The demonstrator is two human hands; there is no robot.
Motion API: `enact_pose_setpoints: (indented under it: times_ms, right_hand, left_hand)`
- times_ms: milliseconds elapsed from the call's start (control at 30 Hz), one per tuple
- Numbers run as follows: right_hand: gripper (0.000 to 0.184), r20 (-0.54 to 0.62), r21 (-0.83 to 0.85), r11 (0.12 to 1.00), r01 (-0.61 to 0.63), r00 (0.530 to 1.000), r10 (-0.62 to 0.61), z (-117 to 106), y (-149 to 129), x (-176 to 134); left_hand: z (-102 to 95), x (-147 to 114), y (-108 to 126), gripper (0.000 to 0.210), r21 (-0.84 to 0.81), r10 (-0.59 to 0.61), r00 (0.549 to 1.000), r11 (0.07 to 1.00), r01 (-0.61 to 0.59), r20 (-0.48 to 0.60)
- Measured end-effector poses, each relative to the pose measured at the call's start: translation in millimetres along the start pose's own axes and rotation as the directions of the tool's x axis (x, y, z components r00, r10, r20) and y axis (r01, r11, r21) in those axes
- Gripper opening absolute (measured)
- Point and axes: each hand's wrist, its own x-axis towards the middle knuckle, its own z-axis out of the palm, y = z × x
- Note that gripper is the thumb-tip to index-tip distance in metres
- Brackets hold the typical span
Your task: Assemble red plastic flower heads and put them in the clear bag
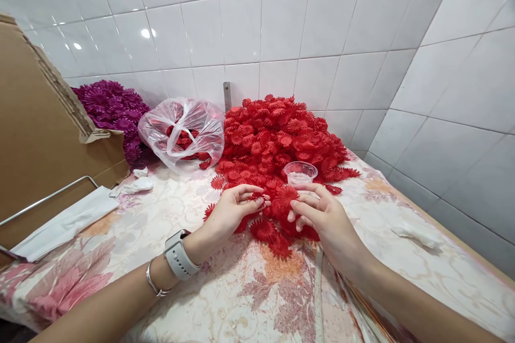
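And here at the floral-covered worktop (181,305), my right fingers (308,209) are pinching a red flower (285,196) by its edge, while my left fingers (250,206) curl just beside it, red showing between them, though whether they grip anything I can't tell! Straight ahead rises the big red heap (277,134), with a clear tub (314,172) just past my right fingers. Over to the left sit a plastic bag (153,136) of red flowers, a purple heap (110,104) and a cardboard box (52,112).
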Motion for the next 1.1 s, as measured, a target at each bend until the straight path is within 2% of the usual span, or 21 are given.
enact_pose_setpoints:
  times_ms: [100,233,433,533,600,667,733,800,833,900,1000,1067,1100]
  right_hand:
    - [0.036,0.049,-0.007,1.000,-0.017,0.999,0.018,1,-2,0]
    - [0.029,0.051,-0.028,0.999,-0.034,0.998,0.035,1,-1,0]
    - [0.028,0.015,-0.043,0.999,-0.014,1.000,0.014,0,2,2]
    - [0.028,0.010,-0.127,0.992,0.014,1.000,-0.013,-1,2,1]
    - [0.029,0.004,-0.289,0.953,0.093,0.995,-0.096,0,0,-2]
    - [0.030,0.055,-0.469,0.851,0.238,0.969,-0.241,2,-2,-7]
    - [0.029,0.184,-0.545,0.736,0.402,0.914,-0.363,5,-3,-12]
    - [0.021,0.315,-0.516,0.684,0.516,0.857,-0.408,7,-4,-16]
    - [0.016,0.357,-0.492,0.685,0.538,0.842,-0.404,7,-3,-16]
    - [0.010,0.362,-0.460,0.735,0.499,0.861,-0.358,6,-2,-15]
    - [0.012,0.182,-0.384,0.856,0.347,0.937,-0.298,2,-3,-10]
    - [0.012,0.086,-0.306,0.900,0.310,0.951,-0.298,-1,-5,-7]
    - [0.010,0.098,-0.282,0.906,0.316,0.949,-0.300,-2,-6,-6]
  left_hand:
    - [1.5,0,1,0.016,0.009,0.010,1.000,1.000,-0.010,-0.013]
    - [0.5,0,1,0.028,0.057,-0.035,0.999,0.998,0.035,-0.001]
    - [0.2,-6,6,0.034,0.212,-0.058,0.997,0.976,0.047,0.045]
    - [1.0,-9,6,0.041,0.318,-0.018,0.999,0.948,0.005,0.038]
    - [0.9,-9,6,0.047,0.349,0.039,0.998,0.936,-0.051,0.042]
    - [0.4,-9,5,0.049,0.361,0.067,0.995,0.928,-0.088,0.072]
    - [-0.2,-9,5,0.046,0.375,0.038,0.991,0.923,-0.085,0.132]
    - [-0.4,-9,4,0.044,0.397,-0.006,0.978,0.915,-0.079,0.207]
    - [-0.2,-9,4,0.043,0.408,-0.022,0.969,0.909,-0.082,0.244]
    - [0.7,-10,3,0.043,0.421,-0.026,0.953,0.900,-0.108,0.301]
    - [2.2,-12,3,0.040,0.394,-0.015,0.948,0.911,-0.118,0.319]
    - [2.3,-12,4,0.039,0.386,-0.019,0.949,0.916,-0.109,0.314]
    - [1.9,-12,4,0.040,0.395,-0.019,0.952,0.912,-0.109,0.306]
